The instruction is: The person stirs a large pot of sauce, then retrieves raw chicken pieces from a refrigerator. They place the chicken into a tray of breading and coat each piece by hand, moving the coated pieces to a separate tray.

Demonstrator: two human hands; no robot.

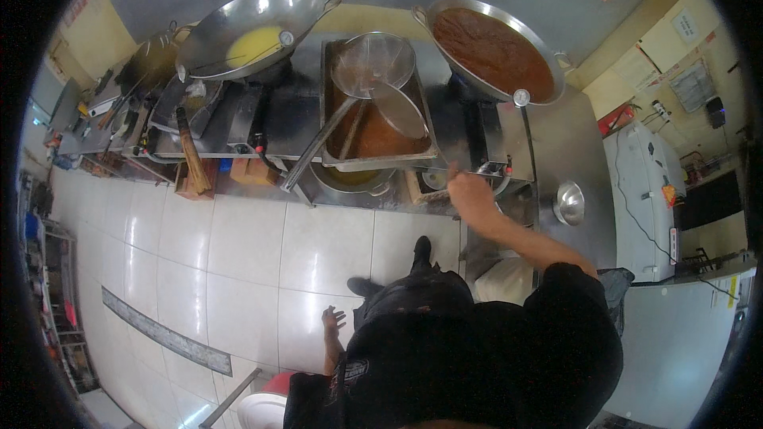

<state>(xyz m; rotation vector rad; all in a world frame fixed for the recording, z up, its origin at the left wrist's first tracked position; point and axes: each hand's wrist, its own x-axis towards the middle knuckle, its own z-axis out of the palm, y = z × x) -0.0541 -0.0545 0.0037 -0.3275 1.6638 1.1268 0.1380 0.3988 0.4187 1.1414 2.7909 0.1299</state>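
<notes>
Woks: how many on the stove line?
2. One wok at the left holds yellow liquid; the other wok at the right holds red sauce. A rectangular pan sits between them. More could be hidden at the dim far left.

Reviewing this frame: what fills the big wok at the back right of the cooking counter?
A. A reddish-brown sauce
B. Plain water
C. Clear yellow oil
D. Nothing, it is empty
A. The right-hand wok is filled nearly to its rim with a reddish-brown sauce, while the yellow liquid sits in the left-hand wok; the right hand reaches toward the stove front below it.
</notes>
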